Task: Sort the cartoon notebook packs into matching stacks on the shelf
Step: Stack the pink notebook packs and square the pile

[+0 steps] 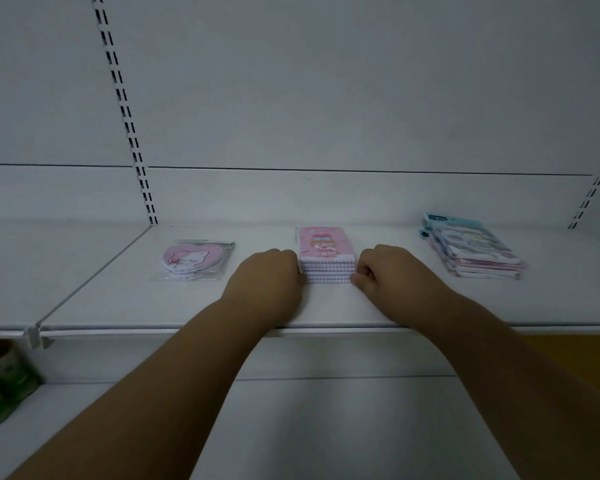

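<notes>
Both hands clamp the middle stack from its sides: the left hand (269,271) presses its curled fingers against the left edge of the pink notebook stack (326,254), and the right hand (383,270), knuckles bent, pinches the right edge near the bottom. That stack sits mid-shelf, roughly centred on the white shelf (326,311), its top cover showing a cartoon girl on pink. Well to its left lies a pile of heart-shaped pads (194,259) in clear wrap, printed with a white bear. Well to the right is a looser, slightly fanned pile of blue-topped packs (475,249). Judging by looks, these packs are light and fairly stiff, but the plastic wrap is probably slick, so layers may slide over one another; squeezing both side edges low down, as now, seems the safest hold for squaring or shifting the pile. Some writing appears on the covers and the blue header, but it is too blurred to read. Something green (4,382) sits on the lower shelf at far left.
</notes>
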Action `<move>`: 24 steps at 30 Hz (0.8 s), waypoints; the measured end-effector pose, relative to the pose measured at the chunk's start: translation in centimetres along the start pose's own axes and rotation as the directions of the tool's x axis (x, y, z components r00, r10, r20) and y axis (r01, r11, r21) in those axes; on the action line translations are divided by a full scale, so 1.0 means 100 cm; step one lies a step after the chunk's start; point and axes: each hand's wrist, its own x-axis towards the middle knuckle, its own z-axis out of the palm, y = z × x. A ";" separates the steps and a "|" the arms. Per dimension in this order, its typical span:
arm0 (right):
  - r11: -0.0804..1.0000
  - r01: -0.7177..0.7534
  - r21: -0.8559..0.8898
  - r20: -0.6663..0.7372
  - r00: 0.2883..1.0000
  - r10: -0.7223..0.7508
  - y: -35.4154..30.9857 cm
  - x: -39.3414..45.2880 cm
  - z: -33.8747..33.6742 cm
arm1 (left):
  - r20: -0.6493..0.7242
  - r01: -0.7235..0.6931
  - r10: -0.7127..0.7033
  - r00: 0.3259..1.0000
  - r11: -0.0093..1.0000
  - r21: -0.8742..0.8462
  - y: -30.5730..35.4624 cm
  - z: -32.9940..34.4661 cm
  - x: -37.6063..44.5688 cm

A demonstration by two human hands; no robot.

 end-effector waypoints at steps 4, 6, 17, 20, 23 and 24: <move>0.999 0.037 0.003 0.033 0.999 -0.038 0.000 0.001 0.001 | 0.002 -0.019 0.019 1.000 0.999 0.036 0.001 0.001 0.001; 0.999 0.053 0.009 0.041 0.998 -0.053 -0.002 0.002 0.000 | 0.004 -0.029 0.029 1.000 0.997 0.064 0.002 0.002 0.002; 0.998 0.062 -0.005 0.054 0.997 -0.061 0.000 0.000 -0.003 | 0.078 -0.070 0.061 0.995 0.990 0.125 0.003 -0.004 0.002; 0.998 0.063 -0.032 0.063 0.996 -0.060 0.001 0.000 -0.005 | 0.123 -0.031 0.022 0.992 0.997 0.069 0.003 -0.010 0.000; 1.000 0.018 -0.007 0.083 0.996 -0.017 0.008 0.004 -0.011 | 0.204 0.064 -0.059 0.977 0.998 -0.016 -0.001 -0.021 0.007; 1.000 -0.007 0.007 0.081 0.997 0.006 0.010 0.007 -0.013 | 0.229 0.101 -0.088 0.970 0.994 -0.048 -0.004 -0.023 0.012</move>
